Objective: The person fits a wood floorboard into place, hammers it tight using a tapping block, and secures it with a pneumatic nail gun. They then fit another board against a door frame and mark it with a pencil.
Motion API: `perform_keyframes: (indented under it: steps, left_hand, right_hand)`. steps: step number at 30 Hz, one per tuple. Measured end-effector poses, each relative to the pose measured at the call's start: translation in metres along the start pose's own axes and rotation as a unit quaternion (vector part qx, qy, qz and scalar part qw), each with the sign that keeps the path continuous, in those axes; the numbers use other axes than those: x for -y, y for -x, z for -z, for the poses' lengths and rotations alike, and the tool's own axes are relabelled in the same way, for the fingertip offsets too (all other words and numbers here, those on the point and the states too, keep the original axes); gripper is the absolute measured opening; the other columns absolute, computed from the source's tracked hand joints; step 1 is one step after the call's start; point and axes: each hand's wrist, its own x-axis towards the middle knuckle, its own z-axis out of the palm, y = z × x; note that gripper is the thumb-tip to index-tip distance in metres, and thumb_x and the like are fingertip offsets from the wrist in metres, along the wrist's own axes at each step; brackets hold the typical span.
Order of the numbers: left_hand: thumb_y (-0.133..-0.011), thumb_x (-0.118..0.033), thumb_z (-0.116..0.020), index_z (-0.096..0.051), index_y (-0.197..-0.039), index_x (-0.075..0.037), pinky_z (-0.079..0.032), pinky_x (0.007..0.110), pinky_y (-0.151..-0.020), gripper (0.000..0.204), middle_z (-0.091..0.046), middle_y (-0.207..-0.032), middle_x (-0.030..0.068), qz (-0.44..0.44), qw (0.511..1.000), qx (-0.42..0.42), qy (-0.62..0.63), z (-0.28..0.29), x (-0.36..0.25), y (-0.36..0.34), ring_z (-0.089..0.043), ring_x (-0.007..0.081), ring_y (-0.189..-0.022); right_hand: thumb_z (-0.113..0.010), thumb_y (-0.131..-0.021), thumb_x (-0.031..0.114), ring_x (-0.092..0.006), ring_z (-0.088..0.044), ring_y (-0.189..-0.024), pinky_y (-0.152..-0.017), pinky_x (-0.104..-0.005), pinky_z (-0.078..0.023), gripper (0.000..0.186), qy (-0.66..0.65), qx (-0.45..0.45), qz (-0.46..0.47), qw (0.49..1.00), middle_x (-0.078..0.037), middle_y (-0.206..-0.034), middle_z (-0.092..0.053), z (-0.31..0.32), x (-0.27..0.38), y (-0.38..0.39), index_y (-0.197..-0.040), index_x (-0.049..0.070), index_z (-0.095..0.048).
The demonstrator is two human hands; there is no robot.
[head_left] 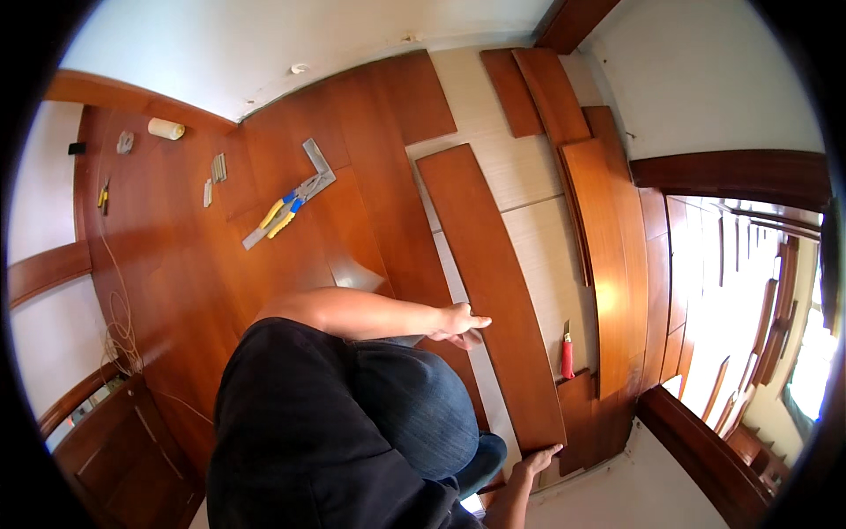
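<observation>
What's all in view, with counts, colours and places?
Plank at the hands: 1, brown, centre
Loose planks: several, brown, right
Laid floorboards: many, brown, mostly left
Bare underfloor: 1, beige, right of centre
Utility knife: 1, red handle, beside plank
Pliers: 1, blue and yellow handles, on the square
Carpenter's square: 1, grey, on floorboards
Roll: 1, cream, upper left
Small strips: several, pale, upper left
Small tool: 1, yellow, far left
Cord: 1, beige, left
Walls: several, white, around
Garment: 1, black, bottom
Jeans: 1, blue, bottom
Left hand: 1, bare, plank's left edge
Right hand: 1, bare, plank's lower end
</observation>
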Motion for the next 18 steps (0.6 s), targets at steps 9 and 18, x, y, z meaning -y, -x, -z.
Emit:
perform_keyframes:
  steps: [9, 18]
  left_hand:
    - [-0.097, -0.021, -0.07, -0.071, -0.099, -0.004, -0.053, 0.045, -0.101, 0.017, -0.069, -0.109, 0.011, -0.514, 0.567, -0.135, -0.63, 0.036, -0.112, -0.019, -0.063, 0.0289, -0.11]
    - [-0.099, -0.032, -0.066, -0.073, -0.089, -0.016, -0.045, 0.039, -0.1, 0.02, -0.064, -0.098, 0.0002, -0.516, 0.494, -0.126, -0.688, 0.087, -0.144, -0.073, -0.061, 0.0188, -0.107]
  right_hand:
    - [-0.043, -0.108, 0.064, -0.0374, -0.05, -0.141, -0.117, -0.0492, -0.042, 0.084, 0.111, 0.054, -0.051, 0.991, -0.02, -0.16, -0.045, -0.052, -0.036, 0.012, -0.159, -0.002, -0.036]
    - [-0.055, -0.105, 0.061, -0.0353, -0.062, -0.125, -0.099, -0.0462, -0.055, 0.081, 0.119, 0.072, -0.176, 0.974, -0.02, -0.146, -0.057, -0.065, -0.06, -0.017, -0.153, -0.003, -0.044]
